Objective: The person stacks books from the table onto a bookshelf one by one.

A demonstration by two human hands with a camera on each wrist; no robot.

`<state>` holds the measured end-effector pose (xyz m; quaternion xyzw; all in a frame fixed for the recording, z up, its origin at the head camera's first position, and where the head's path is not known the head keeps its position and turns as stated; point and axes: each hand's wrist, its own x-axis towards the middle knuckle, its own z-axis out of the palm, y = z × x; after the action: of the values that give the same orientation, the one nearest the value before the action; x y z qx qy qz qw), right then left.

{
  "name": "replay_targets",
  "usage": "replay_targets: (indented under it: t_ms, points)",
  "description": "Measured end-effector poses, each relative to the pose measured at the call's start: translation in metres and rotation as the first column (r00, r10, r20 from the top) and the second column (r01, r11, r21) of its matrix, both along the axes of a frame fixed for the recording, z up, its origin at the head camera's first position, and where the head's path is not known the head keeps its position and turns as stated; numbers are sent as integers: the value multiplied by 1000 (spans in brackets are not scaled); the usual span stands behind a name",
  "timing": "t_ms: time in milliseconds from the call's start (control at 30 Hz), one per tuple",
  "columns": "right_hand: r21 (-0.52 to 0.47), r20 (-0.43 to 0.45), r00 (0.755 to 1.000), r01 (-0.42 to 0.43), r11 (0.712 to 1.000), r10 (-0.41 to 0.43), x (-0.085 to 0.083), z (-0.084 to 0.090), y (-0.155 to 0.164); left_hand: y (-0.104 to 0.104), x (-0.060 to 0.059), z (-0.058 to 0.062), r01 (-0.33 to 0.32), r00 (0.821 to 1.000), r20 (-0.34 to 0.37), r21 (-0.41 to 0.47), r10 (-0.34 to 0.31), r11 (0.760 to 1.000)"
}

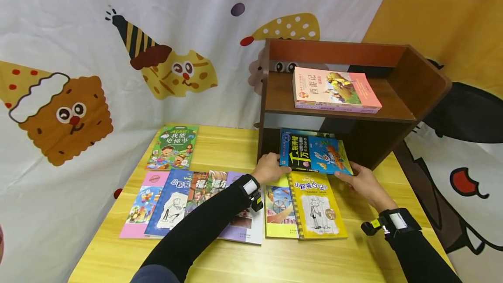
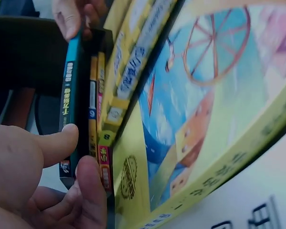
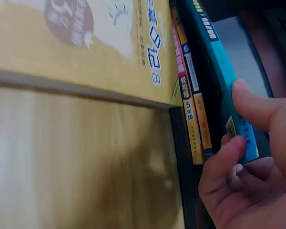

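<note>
A blue book [image 1: 314,152] with a cartoon rabbit on its cover lies at the mouth of the lower compartment of a brown wooden shelf [image 1: 416,86]. It tops a small stack with yellow and pink spines [image 3: 190,109]. My left hand [image 1: 275,165] pinches its left edge, thumb on the cover and a finger [image 2: 90,181] under the teal spine [image 2: 70,95]. My right hand [image 1: 351,174] pinches its right corner, with the thumb on the teal edge [image 3: 219,62] in the right wrist view.
A pink book stack [image 1: 334,88] lies on the upper shelf. On the yellow table [image 1: 275,261] two yellow books [image 1: 310,206] lie just before the shelf. A row of overlapping books [image 1: 177,200] and a green book [image 1: 173,145] lie to the left.
</note>
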<state>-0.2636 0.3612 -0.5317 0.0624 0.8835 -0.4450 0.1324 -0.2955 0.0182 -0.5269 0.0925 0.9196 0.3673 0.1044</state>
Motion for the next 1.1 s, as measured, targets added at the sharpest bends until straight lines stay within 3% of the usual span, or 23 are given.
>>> replay_targets:
  t_ms: [133, 300, 600, 1100]
  points:
    - [165, -8, 1000, -29, 986, 30, -12, -3, -2, 6, -8, -4, -14, 1000, -29, -104, 11, 994]
    - [244, -1, 996, -81, 966, 84, -21, -10, -2, 12, -12, -10, -21, 996, -90, -198, 3, 980]
    - [341, -21, 996, -72, 937, 85, -24, -9, -4, 17, -16, -17, -74, 991, -125, -218, 47, 973]
    - [355, -94, 995, 1, 935, 34, -28, -16, -9, 18, -22, -22, -98, 979, -196, -211, 57, 973]
